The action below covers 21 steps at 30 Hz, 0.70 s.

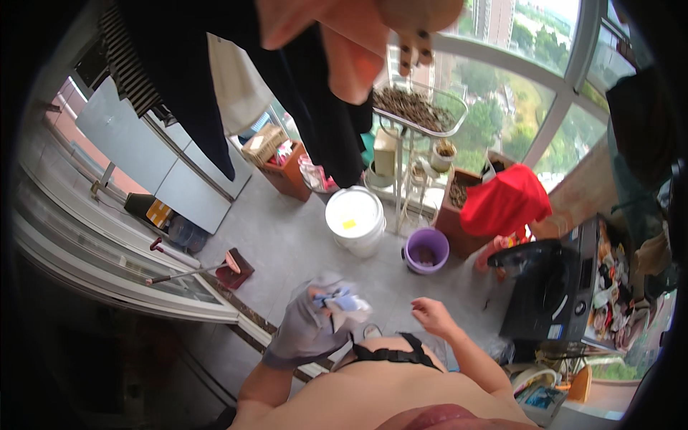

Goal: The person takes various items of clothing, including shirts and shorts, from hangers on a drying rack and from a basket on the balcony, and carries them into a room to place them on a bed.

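A bundle of clothes fills my left hand (313,294). It is made up of a grey garment (306,330) draped over the hand and forearm, with light-blue and white cloth pieces (343,303) bunched at its right side. Much of that hand is hidden under the grey fabric, and the bundle is slightly blurred. My right hand (431,316) hangs in the air over the floor, fingers loosely bent, holding nothing. Beyond it stands a purple bucket (427,250). A dark front-loading washing machine (543,290) at the right has its round door (524,253) swung out.
A white lidded bucket (355,212) stands ahead on the grey tiles. Dark clothes (306,97) hang overhead. Mixed laundry (613,301) covers the washer's top. A red cloth (505,201) drapes over a planter (457,215). A dustpan (235,269) lies by the sliding-door track (226,312).
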Motion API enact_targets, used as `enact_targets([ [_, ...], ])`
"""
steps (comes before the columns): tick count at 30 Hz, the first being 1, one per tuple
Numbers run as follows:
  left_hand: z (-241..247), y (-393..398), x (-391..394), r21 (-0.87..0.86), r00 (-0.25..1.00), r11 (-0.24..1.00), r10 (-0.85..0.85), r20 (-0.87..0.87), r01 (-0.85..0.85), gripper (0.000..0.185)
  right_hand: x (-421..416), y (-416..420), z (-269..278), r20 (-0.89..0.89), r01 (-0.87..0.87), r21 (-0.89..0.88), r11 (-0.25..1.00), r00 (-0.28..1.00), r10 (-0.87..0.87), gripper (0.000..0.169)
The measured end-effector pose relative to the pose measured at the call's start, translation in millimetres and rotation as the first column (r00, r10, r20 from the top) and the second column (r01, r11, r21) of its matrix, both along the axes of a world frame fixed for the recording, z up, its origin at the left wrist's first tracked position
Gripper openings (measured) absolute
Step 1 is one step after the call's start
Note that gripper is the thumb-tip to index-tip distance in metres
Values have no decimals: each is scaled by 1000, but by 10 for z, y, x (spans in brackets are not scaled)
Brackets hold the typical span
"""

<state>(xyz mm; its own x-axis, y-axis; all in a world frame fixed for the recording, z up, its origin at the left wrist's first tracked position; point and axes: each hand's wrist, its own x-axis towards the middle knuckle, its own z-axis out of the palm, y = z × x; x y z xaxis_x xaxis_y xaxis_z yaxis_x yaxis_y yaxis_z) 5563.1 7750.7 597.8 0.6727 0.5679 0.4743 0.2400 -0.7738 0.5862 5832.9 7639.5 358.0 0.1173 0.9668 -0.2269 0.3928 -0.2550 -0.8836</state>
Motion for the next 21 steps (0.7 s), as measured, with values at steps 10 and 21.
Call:
enact_targets([
  [10, -750, 896, -1092, -534, 787, 620, 598, -152, -575, 22, -557, 1649, 1210, 77, -283, 262, 923, 959, 272, 23],
  [21, -1057, 2285, -1080, -614, 900, 775, 364, 241, -149, 18, -719, 3178, 1359, 37, -289, 358, 888, 955, 296, 22],
])
